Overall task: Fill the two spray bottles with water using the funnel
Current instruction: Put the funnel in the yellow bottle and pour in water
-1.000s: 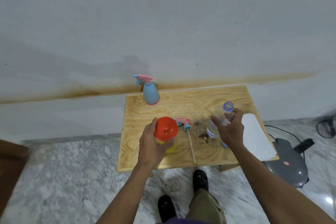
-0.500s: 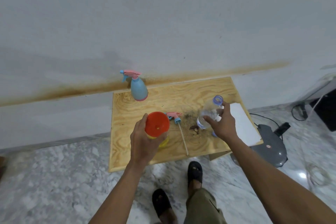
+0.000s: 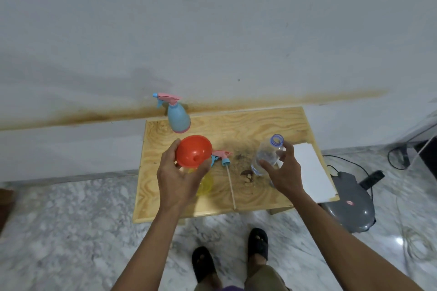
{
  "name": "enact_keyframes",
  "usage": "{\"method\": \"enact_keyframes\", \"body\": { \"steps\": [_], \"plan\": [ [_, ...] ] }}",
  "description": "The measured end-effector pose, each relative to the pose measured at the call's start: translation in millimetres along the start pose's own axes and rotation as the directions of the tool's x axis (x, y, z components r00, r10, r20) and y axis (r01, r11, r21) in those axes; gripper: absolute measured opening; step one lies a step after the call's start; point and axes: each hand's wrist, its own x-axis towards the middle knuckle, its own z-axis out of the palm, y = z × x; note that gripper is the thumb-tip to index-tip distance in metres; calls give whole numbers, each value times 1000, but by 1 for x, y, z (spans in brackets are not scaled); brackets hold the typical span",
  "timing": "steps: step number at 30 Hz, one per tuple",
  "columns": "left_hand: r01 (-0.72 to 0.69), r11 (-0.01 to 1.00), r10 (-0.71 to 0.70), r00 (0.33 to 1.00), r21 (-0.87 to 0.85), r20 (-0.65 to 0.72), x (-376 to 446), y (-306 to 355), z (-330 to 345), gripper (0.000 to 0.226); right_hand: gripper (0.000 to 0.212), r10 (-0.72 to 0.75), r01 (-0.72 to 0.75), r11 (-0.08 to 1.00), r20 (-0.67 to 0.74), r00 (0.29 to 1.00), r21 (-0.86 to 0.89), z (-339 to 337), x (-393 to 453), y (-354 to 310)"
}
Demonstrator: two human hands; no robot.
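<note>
Orange funnel is sitting in the mouth of the yellow spray bottle, gripped by the left hand with fingers curling around it above the worktop. Right hand is wrapping its fingers around the uncapped water bottle. Blue spray bottle is standing at the back edge.

bare tabletop behind, sprayer head between hands
</note>
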Motion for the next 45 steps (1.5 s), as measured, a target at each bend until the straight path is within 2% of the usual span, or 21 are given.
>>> {"method": "enact_keyframes", "body": {
  "steps": [4,9,13,17,24,30,34,38,42,45],
  "plan": [
    [-1,998,0,1000,60,16,17,29,37,89,76,3,-4,999,35,999,37,-3,2,3],
    [225,969,-236,965,103,115,40,34,105,101,76,-5,0,998,84,996,58,-8,6,10],
    [324,920,-362,918,222,159,49,19,148,94,77,-5,-3,997,93,996,83,-12,9,14],
    [298,885,-386,899,358,207,64,2,181,86,85,8,-21,994,117,993,106,-13,10,17],
    [157,760,-407,872,631,272,85,-13,210,64,76,12,-26,995,143,990,99,-14,17,23],
    [117,706,-421,862,698,282,88,-16,213,44,77,30,-46,995,170,985,90,-15,18,23],
    [122,716,-429,854,688,294,89,-15,212,59,75,29,-42,996,170,985,72,-16,19,19],
    [179,780,-393,886,600,246,82,4,197,64,73,31,-44,996,150,988,82,-16,18,18],
    [140,916,-227,954,377,197,73,15,158,63,84,87,-99,988,110,990,115,-15,9,14],
    [70,976,-88,993,208,79,65,22,111,55,63,257,-248,958,-50,965,141,-7,-11,11]
  ]
}}
